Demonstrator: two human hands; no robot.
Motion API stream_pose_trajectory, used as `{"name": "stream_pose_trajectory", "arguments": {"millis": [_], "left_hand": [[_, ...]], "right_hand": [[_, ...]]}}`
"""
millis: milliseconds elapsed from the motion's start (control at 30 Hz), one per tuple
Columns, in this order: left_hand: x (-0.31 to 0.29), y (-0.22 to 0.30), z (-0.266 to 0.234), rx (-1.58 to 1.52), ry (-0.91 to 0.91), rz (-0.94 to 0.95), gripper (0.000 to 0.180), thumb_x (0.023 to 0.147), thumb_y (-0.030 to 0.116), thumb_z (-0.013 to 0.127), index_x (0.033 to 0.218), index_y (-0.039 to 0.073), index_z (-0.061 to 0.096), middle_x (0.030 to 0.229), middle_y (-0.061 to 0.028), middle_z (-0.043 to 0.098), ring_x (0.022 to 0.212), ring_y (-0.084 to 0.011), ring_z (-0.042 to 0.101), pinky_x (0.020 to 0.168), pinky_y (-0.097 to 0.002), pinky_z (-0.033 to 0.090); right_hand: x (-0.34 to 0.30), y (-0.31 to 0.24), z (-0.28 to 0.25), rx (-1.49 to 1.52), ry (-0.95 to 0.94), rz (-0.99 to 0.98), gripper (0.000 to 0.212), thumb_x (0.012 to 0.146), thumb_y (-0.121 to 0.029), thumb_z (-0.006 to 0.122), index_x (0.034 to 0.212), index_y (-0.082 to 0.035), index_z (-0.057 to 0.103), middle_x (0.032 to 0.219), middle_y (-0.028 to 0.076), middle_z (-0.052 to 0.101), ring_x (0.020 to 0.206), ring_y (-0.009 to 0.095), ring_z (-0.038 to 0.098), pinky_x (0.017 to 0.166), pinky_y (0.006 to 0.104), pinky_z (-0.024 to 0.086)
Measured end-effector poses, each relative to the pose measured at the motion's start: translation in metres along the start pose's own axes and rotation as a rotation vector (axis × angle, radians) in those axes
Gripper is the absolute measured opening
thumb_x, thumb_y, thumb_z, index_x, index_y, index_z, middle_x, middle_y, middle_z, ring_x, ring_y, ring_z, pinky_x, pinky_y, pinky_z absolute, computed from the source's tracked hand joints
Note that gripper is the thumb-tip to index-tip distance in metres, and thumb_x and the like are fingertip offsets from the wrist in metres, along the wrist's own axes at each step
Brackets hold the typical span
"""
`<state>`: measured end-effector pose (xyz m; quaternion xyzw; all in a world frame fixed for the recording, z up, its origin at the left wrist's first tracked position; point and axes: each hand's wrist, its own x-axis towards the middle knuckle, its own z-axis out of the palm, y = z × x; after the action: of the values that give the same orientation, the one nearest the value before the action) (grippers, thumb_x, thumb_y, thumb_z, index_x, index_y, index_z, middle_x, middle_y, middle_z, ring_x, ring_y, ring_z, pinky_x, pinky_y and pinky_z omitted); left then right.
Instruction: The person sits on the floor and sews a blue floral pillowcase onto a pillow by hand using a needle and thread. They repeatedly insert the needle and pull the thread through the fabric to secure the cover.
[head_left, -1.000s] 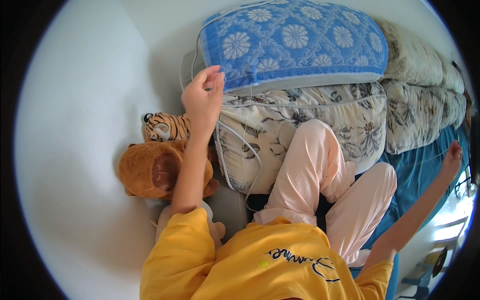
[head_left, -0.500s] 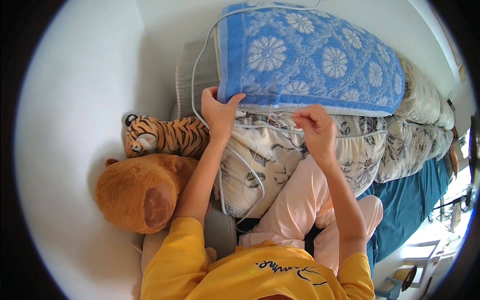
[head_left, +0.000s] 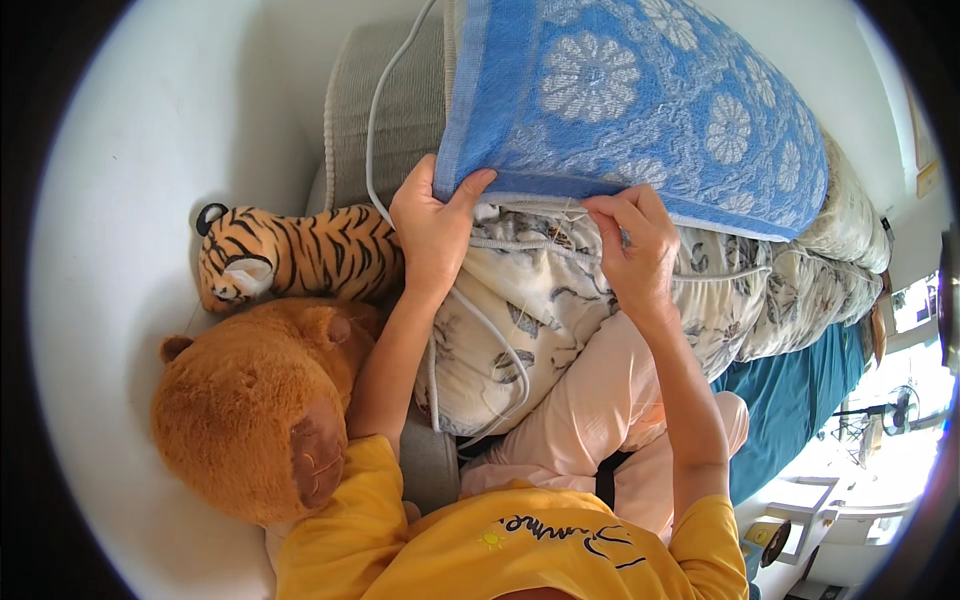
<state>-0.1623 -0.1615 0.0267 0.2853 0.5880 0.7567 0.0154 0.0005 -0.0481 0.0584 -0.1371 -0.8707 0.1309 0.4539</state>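
A blue towel (head_left: 600, 130) with white flower patterns covers a thick, cushion-like bulk in front of me. My left hand (head_left: 436, 212) grips the towel's near left corner, thumb on top and fingers underneath. Along the towel's near edge, my right hand (head_left: 636, 240) is closed in a pinch, its fingertips at the pale border. A thin pale thread shows by those fingertips; whatever is between them is too small to make out. Beneath both hands lies a cream floral quilt (head_left: 500, 290) with grey leaf prints.
A plush tiger (head_left: 310, 250) and a brown plush animal (head_left: 250, 410) lie against the wall by my left arm. A pale cord (head_left: 373, 150) loops past my left wrist over the bedding. Teal fabric (head_left: 790, 400) spreads to the right, with a fan (head_left: 900, 408) farther off.
My right hand has come up to the towel's edge from just below it. My left hand keeps its hold on the corner. The view has shifted closer to the towel.
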Motion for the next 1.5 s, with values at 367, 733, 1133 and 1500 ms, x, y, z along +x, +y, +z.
{"name": "stream_pose_trajectory", "arguments": {"millis": [367, 733, 1133, 1500], "left_hand": [[0.001, 0.001, -0.001, 0.019, -0.013, -0.046, 0.022, 0.080, 0.014, 0.078, 0.087, -0.001, 0.065, 0.075, -0.0029, 0.064, 0.067, -0.0079, 0.053, 0.064, -0.0251, 0.045], [0.001, -0.002, -0.001, 0.017, -0.005, -0.035, 0.023, 0.078, 0.014, 0.079, 0.085, -0.001, 0.064, 0.074, -0.0027, 0.064, 0.066, -0.0082, 0.053, 0.063, -0.0256, 0.045], [-0.003, 0.004, 0.009, 0.592, 0.438, 0.651, 0.029, 0.072, 0.014, 0.080, 0.086, 0.003, 0.057, 0.078, -0.0055, 0.055, 0.074, -0.0251, 0.052, 0.073, -0.0368, 0.041], [-0.035, 0.008, 0.039, 0.339, 0.116, 0.383, 0.021, 0.075, -0.005, 0.069, 0.092, 0.001, 0.057, 0.092, -0.0121, 0.052, 0.080, -0.0272, 0.055, 0.069, -0.0341, 0.045]], "right_hand": [[0.007, -0.004, 0.002, -0.064, -0.042, -0.050, 0.017, 0.077, 0.009, 0.063, 0.088, -0.002, 0.068, 0.079, 0.010, 0.049, 0.065, 0.026, 0.055, 0.055, 0.0343, 0.044], [0.012, -0.003, -0.006, -0.026, -0.080, -0.051, 0.015, 0.077, 0.009, 0.064, 0.087, -0.002, 0.069, 0.075, 0.010, 0.049, 0.062, 0.025, 0.052, 0.054, 0.0336, 0.043], [0.013, -0.007, 0.014, -0.199, 0.016, -0.148, 0.014, 0.076, 0.011, 0.062, 0.082, -0.001, 0.066, 0.073, 0.010, 0.046, 0.060, 0.026, 0.050, 0.053, 0.0339, 0.040], [0.016, 0.006, 0.028, -0.222, 0.110, -0.251, 0.024, 0.056, 0.008, 0.059, 0.076, -0.004, 0.064, 0.074, 0.007, 0.046, 0.068, 0.027, 0.054, 0.054, 0.0365, 0.044]]}}
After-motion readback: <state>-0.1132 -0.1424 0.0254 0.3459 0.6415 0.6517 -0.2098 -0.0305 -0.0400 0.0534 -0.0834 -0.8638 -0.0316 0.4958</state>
